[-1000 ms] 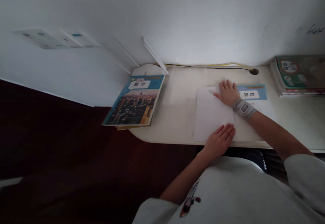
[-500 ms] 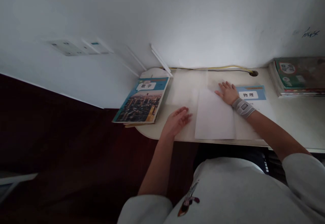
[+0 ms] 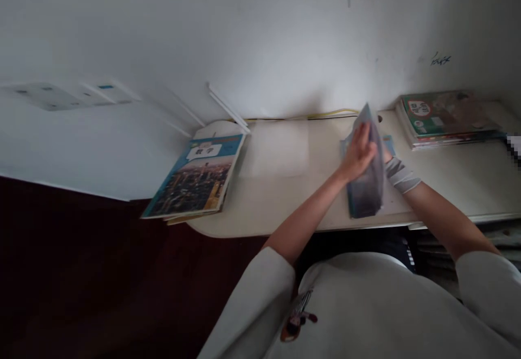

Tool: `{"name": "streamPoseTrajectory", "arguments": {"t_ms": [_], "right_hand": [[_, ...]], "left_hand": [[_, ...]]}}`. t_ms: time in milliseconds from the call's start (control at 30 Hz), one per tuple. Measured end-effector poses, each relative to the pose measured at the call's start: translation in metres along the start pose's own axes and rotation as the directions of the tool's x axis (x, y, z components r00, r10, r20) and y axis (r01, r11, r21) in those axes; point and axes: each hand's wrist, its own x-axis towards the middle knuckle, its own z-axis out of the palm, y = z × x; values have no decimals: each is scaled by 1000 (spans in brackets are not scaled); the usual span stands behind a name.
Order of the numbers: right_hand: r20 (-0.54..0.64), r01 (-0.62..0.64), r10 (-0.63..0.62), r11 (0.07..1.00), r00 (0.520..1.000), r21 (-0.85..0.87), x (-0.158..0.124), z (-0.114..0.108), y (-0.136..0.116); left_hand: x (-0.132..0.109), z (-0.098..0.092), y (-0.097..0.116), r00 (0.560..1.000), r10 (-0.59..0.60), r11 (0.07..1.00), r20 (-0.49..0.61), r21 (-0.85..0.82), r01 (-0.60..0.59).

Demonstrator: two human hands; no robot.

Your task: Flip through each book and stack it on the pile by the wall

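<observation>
My left hand (image 3: 358, 153) grips a large folded sheet (image 3: 368, 185) and holds it up on edge above the desk. The sheet looks grey and slightly translucent from this side. Behind it, only part of my right hand (image 3: 387, 155) shows, and its fingers are hidden. A grey band wraps my right wrist (image 3: 402, 175). Under the raised sheet lies the blue physics textbook (image 3: 388, 145), mostly covered, with its title label hidden.
A blue maths textbook (image 3: 193, 177) leans at the desk's (image 3: 277, 202) left end. A stack of books (image 3: 445, 117) sits at the right, against the wall (image 3: 244, 39). A translucent sheet (image 3: 277, 147) lies on the desk, and a yellow cable (image 3: 334, 114) runs along the back.
The flat sheet has risen on edge, held by my left hand, which came back from the desk's left side. The whole view has shifted left as my head turned.
</observation>
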Motion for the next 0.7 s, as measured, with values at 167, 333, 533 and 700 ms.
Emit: {"name": "streamPoseTrajectory", "arguments": {"t_ms": [167, 333, 533, 700], "right_hand": [[-70, -126, 124, 991, 990, -32, -9, -96, 25], [38, 1, 10, 960, 999, -280, -50, -124, 10], [526, 507, -116, 502, 842, -701, -112, -111, -15], [486, 427, 32, 429, 873, -796, -134, -108, 15]], "left_hand": [[27, 32, -33, 969, -18, 382, 245, 898, -220], [37, 34, -48, 938, -128, 149, 322, 941, -303], [46, 18, -45, 933, -148, 123, 330, 942, -313], [61, -26, -48, 964, -210, 83, 160, 986, -145]]}}
